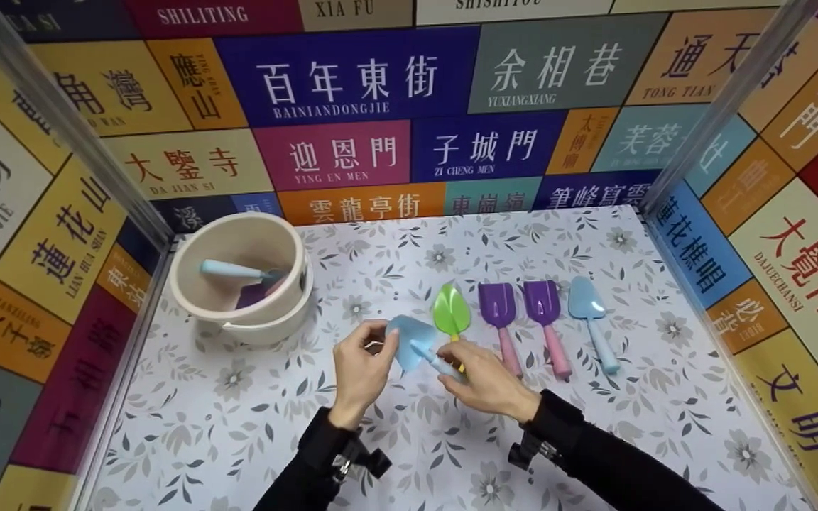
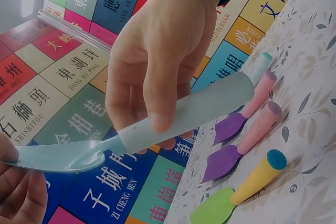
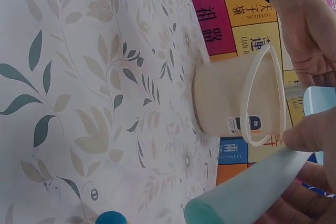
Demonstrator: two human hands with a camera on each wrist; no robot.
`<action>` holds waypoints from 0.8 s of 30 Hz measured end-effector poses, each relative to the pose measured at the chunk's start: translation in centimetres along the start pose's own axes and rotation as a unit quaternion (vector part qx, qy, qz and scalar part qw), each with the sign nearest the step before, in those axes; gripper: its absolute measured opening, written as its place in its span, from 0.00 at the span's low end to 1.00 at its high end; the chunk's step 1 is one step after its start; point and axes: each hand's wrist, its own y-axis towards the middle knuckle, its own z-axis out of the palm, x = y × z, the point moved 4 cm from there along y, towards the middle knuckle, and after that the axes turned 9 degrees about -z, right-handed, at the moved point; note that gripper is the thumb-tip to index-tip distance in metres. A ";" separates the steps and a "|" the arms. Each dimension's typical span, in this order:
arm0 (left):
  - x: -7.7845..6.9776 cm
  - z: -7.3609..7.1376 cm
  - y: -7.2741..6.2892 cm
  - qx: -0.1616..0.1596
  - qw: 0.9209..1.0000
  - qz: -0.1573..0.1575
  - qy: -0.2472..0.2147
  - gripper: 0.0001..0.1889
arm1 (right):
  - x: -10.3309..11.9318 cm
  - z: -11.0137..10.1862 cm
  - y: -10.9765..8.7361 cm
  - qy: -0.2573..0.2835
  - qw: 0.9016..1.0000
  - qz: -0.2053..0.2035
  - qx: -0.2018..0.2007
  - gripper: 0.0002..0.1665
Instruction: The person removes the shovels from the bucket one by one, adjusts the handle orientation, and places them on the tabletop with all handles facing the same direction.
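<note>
Both hands hold a light-blue toy trowel [image 1: 415,335] above the table. My left hand [image 1: 361,363] pinches the edge of its blade between thumb and fingers. Its pale handle [image 2: 210,106] is gripped by my right hand [image 1: 486,376], the thumb lying along it in the left wrist view. Just beyond the right hand lies a green trowel [image 1: 451,311] with a yellow handle [image 2: 260,177]. To its right lie two purple shovels [image 1: 498,304] with pink handles, then another light-blue trowel [image 1: 586,299], all in a row.
A cream bucket [image 1: 183,294] stands at the back left, with a light-blue-handled tool [image 1: 235,270] and something purple [image 1: 253,294] inside. The table [image 1: 238,426] has a leaf-and-flower cover. Panels with printed lettering [image 1: 352,78] enclose the back and sides.
</note>
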 end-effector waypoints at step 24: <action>-0.3 -0.7 0.0 0.030 0.999 0.030 0.025 0.07 | 0.3 -1.0 -0.4 -0.026 0.999 -0.031 -0.007 0.13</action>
